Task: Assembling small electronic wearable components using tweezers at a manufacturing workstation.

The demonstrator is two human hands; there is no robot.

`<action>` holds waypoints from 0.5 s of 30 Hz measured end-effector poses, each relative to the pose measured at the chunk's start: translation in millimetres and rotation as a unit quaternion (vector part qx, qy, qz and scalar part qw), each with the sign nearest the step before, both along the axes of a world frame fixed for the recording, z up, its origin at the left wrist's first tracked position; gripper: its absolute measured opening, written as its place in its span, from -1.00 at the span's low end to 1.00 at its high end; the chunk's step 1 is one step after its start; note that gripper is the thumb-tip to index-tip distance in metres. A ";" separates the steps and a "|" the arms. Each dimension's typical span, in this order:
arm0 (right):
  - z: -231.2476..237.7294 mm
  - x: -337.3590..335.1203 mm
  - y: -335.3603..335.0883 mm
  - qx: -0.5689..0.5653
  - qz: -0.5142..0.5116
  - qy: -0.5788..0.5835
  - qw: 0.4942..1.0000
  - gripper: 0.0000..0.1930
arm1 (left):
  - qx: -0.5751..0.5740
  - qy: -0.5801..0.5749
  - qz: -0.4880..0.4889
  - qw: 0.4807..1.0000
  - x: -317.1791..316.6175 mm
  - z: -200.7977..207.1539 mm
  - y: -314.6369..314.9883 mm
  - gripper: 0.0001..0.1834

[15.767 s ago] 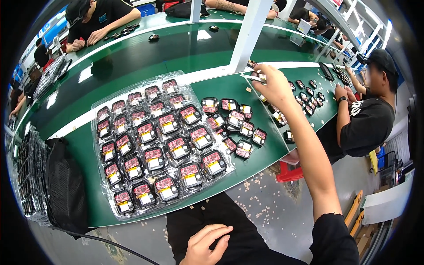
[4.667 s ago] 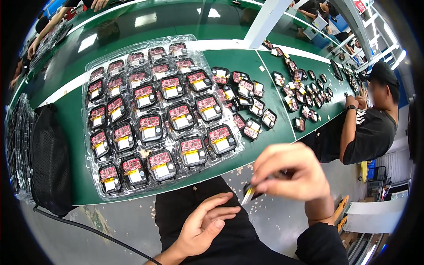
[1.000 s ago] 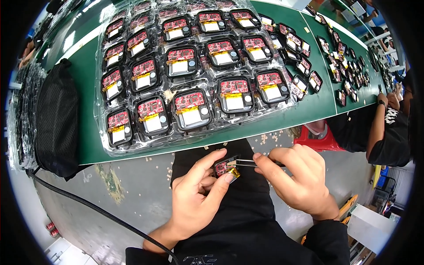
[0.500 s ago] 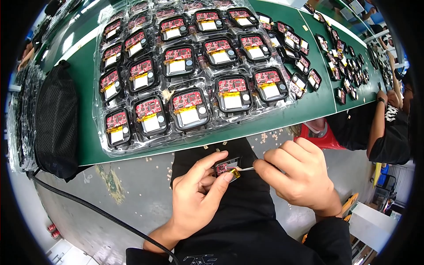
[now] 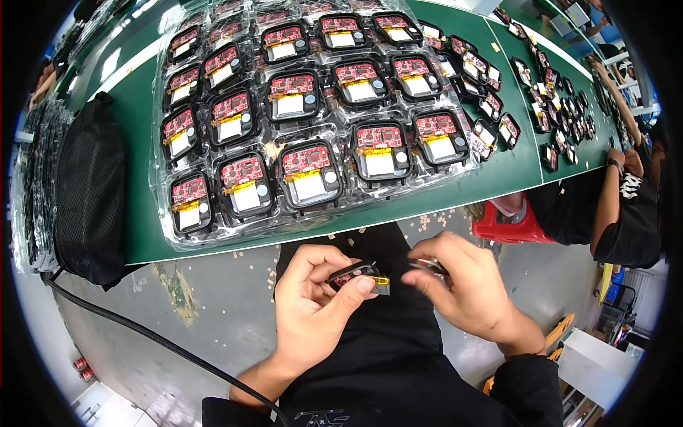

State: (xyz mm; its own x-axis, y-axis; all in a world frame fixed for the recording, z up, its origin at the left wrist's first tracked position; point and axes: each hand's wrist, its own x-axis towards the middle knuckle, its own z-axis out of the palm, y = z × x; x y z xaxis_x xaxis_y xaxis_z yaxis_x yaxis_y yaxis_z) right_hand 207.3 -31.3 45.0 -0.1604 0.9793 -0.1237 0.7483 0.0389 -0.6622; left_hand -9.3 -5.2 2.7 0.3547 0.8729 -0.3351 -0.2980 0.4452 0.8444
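Over my lap, my left hand (image 5: 313,299) pinches a small black device housing (image 5: 348,273) between thumb and fingers. It is tilted, with a bit of red circuit board showing. Beside the thumb tip, a grey battery with yellow tape (image 5: 380,285) sticks out of it on the right. To the right, apart from the housing, my right hand (image 5: 469,288) has its fingers curled round a thin metal tool (image 5: 428,265), mostly hidden by the fingers, so its exact kind is unclear.
A clear plastic tray (image 5: 284,226) with rows of similar housings lies on the green table (image 5: 455,196). Loose housings (image 5: 509,132) are heaped to its right. At the left stand a black mesh bag (image 5: 91,192) and a black cable (image 5: 156,341). A co-worker's arm (image 5: 608,199) and red stool (image 5: 509,220) are at right.
My right hand has drawn the metal tool away from the housing and turned, its fingers loosening. In my left hand the housing has tilted, and the taped battery now stands out to the right.
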 end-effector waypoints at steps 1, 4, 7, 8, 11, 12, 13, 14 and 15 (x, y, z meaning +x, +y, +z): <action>-1.7 -4.5 1.0 -0.052 -0.011 0.137 0.989 -0.63 | 0.019 0.020 0.004 1.000 0.9 -1.2 -1.0 -0.68; -10.0 -19.8 -7.6 -0.076 -0.060 0.239 0.966 -0.67 | 0.053 0.012 0.026 0.998 6.0 -3.6 -4.3 -0.68; -23.1 -23.7 -8.5 0.048 -0.066 0.227 0.970 -0.75 | 0.032 -0.003 0.004 0.999 7.0 -1.1 -2.3 -0.69; -22.4 -24.2 -6.2 0.077 -0.057 0.219 0.971 -0.79 | 0.032 -0.001 0.005 0.999 5.9 0.3 -1.2 -0.69; -20.0 -21.6 -2.0 0.100 -0.032 0.176 0.979 -0.79 | -0.001 -0.006 -0.013 1.000 3.8 3.7 1.9 -0.67; -22.8 -20.1 -1.1 0.100 -0.033 0.175 0.979 -0.79 | -0.002 0.008 -0.019 1.000 4.7 4.2 2.6 -0.65; -27.7 -18.6 -0.2 0.151 -0.008 0.147 0.977 -0.79 | -0.003 0.021 -0.026 0.999 5.3 4.0 3.1 -0.63; -30.1 -18.3 0.5 0.202 0.019 0.121 0.972 -0.79 | -0.003 0.022 -0.025 0.999 4.7 3.2 2.3 -0.63; -29.4 -19.1 1.3 0.202 0.020 0.122 0.972 -0.79 | 0.018 0.052 -0.031 0.998 3.9 1.3 0.9 -0.61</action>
